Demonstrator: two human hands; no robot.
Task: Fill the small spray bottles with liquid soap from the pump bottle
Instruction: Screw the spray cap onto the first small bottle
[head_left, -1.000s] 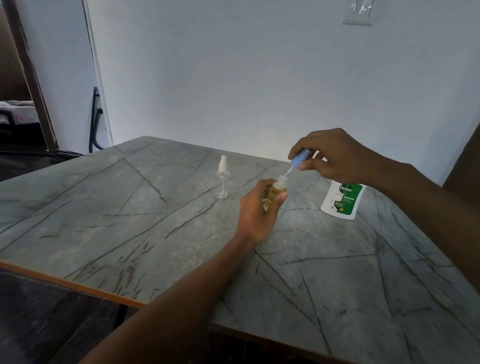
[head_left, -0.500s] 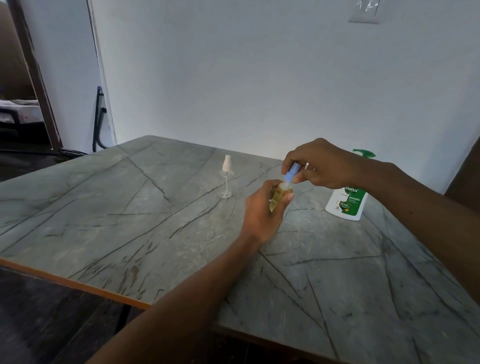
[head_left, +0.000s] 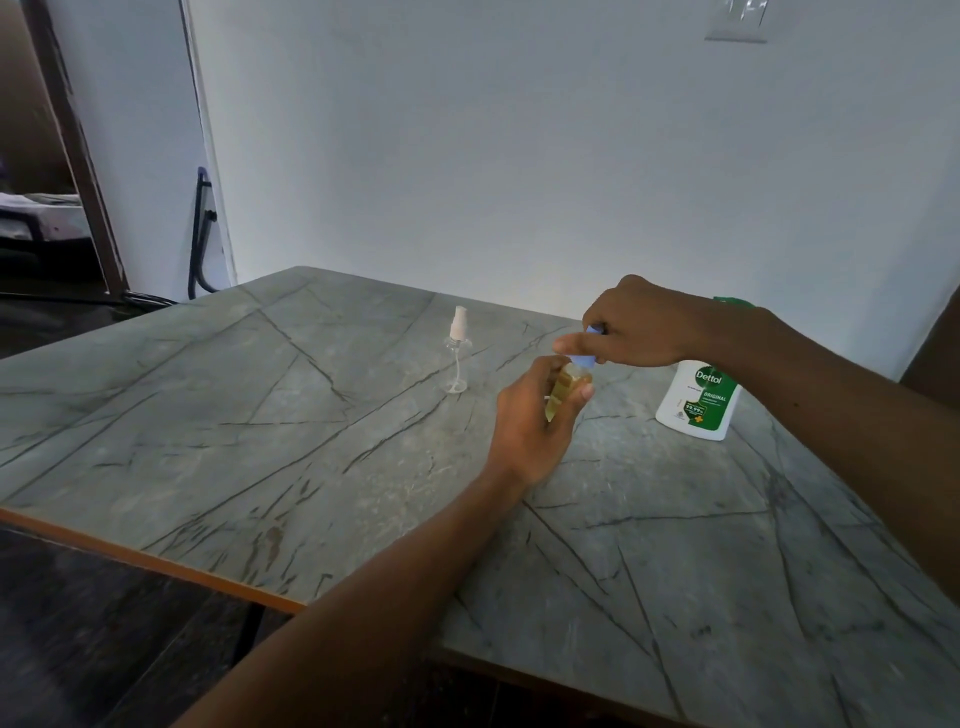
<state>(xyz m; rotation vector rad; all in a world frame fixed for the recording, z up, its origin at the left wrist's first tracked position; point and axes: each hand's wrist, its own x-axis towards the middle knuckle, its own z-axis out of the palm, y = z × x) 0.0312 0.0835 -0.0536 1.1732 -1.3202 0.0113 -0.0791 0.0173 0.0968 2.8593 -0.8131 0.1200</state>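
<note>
Curled round a small spray bottle (head_left: 561, 391), the left hand (head_left: 527, 428) holds it above the marble-patterned table (head_left: 260, 415). The palm and fingers cover most of the bottle, so only a strip of yellowish liquid shows and the fill level cannot be read. The right hand (head_left: 644, 325) pinches the blue spray cap (head_left: 583, 359) at the bottle's neck between thumb and fingers. Whether the cap is fully seated or only resting on the neck cannot be told.

Behind the right wrist stands the Dettol pump bottle (head_left: 698, 400), its top hidden by the forearm apart from a sliver of the green pump head (head_left: 732, 301).

A second small spray bottle (head_left: 457, 353), clear with a white cap, stands upright on the table well to the left of the hands. It is faint, and its contents are hard to make out.
</note>
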